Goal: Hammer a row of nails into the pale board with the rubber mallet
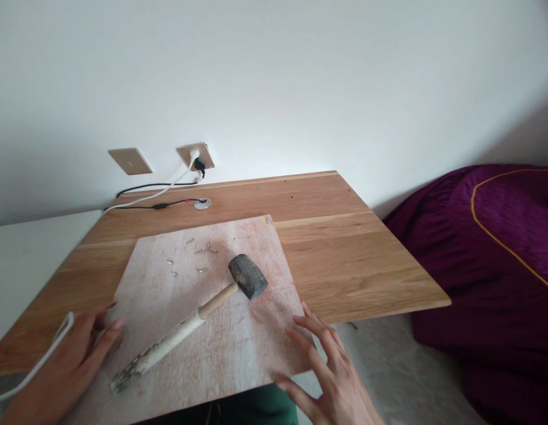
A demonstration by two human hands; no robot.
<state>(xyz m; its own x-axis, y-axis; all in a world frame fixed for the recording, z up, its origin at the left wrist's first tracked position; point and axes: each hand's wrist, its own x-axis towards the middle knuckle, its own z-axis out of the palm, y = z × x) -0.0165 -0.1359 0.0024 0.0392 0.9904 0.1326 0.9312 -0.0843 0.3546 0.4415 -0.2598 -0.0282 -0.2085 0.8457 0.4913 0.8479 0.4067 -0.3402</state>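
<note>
A pale, pink-streaked flat board lies on the wooden tabletop, its front edge overhanging toward me. Across it rests a mallet with a black head and a worn, partly white wooden handle pointing to the near left. Several small metal nails or screws are scattered over its far left part. My left hand holds the board's left edge, thumb on top and other fingers partly hidden. At the near right corner, my right hand has its fingers spread, with fingertips against the right edge and thumb by the front edge.
A white cable loops over my left wrist. Behind the board are a cable grommet, cords and a wall socket with plugs. A white surface is at left, and a purple cover at right.
</note>
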